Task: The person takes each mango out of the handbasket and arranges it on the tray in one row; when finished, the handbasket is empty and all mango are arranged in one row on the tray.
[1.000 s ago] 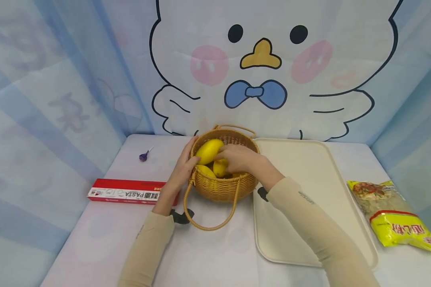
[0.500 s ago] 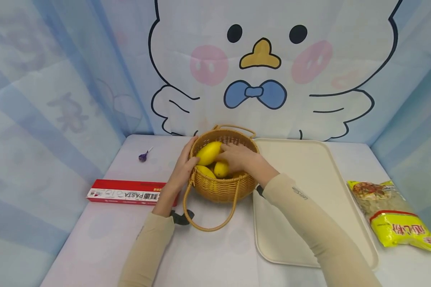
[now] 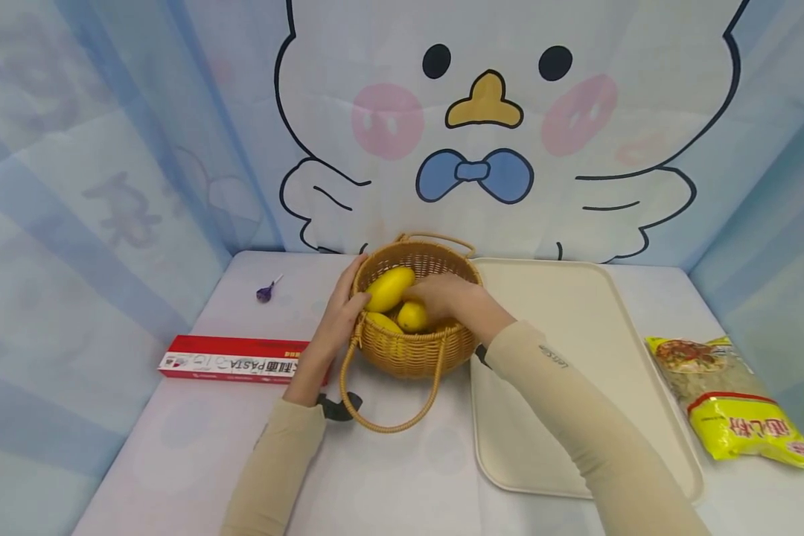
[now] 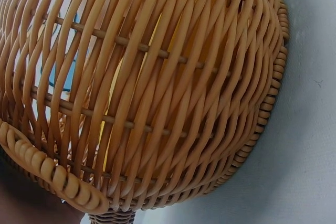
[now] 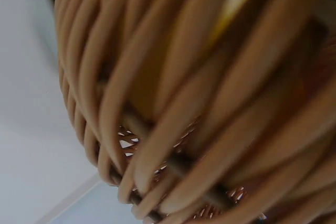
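Observation:
A round wicker basket (image 3: 409,357) stands mid-table, its front handle folded down. Inside lie a long yellow fruit (image 3: 390,289), a rounder lemon-like one (image 3: 412,316) and another yellow one (image 3: 383,321) by the front left rim. My left hand (image 3: 338,316) grips the basket's left side, with the thumb over the rim. From the right, my right hand (image 3: 445,296) reaches inside beside the fruits; its fingertips are hidden, so I cannot see what they hold. Both wrist views are filled mostly by wicker weave (image 4: 157,77), with yellow showing through the gaps.
Right of the basket lies a cream tray (image 3: 576,417), partly under my right sleeve. A yellow food bag (image 3: 737,406) is at the far right. A red and white pasta box (image 3: 234,359) and a small purple lollipop (image 3: 264,293) lie left.
My right hand has shifted slightly and sunk deeper into the basket. The long yellow fruit has settled a little lower. My left hand keeps its grip on the basket.

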